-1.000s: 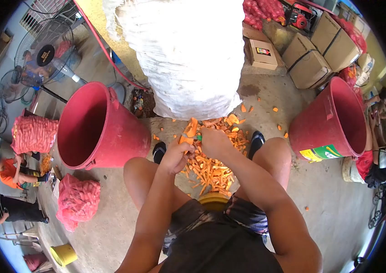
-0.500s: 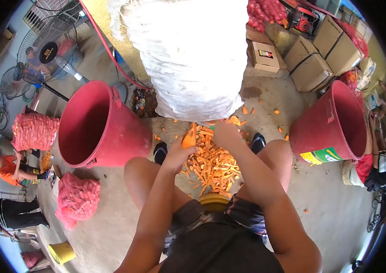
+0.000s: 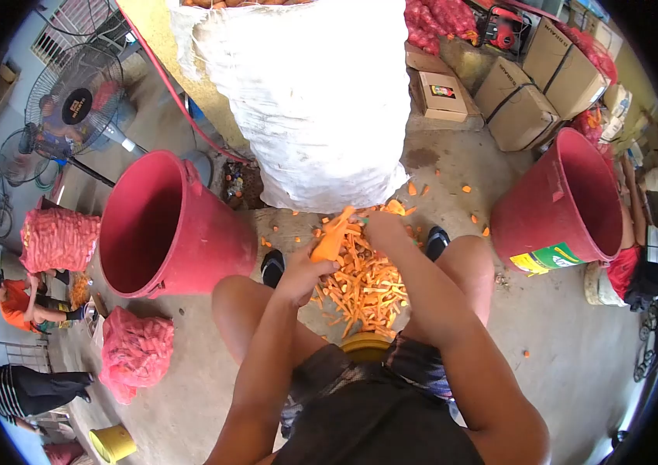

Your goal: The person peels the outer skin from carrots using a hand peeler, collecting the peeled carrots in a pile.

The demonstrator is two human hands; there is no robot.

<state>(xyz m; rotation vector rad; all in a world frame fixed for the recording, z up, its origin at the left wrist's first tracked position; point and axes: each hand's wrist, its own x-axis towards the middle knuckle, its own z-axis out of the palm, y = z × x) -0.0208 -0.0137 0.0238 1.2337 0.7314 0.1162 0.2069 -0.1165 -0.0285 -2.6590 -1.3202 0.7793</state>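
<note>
My left hand (image 3: 306, 273) is wrapped round a carrot (image 3: 330, 242), its bright orange end pointing up and away from me. Close by on the right, my right hand (image 3: 383, 232) is closed beside the carrot's far end. A small green bit shows at its fingers; the rest of what it holds is hidden. Under both hands, between my feet, lies a heap of orange carrot strips and peelings (image 3: 366, 291). A yellow rim (image 3: 364, 345) shows between my thighs.
A tall white sack (image 3: 313, 116) stands ahead. Red bins stand left (image 3: 224, 232) and right (image 3: 519, 209). A pink mesh bag (image 3: 139, 353) lies left, near a person in orange (image 3: 15, 302). A fan (image 3: 73, 105) and cardboard boxes (image 3: 516, 108) are farther off.
The carrot has tilted, its far end now nearer my right hand. Both hands stay close together over the heap. The camera's view has shifted slightly.
</note>
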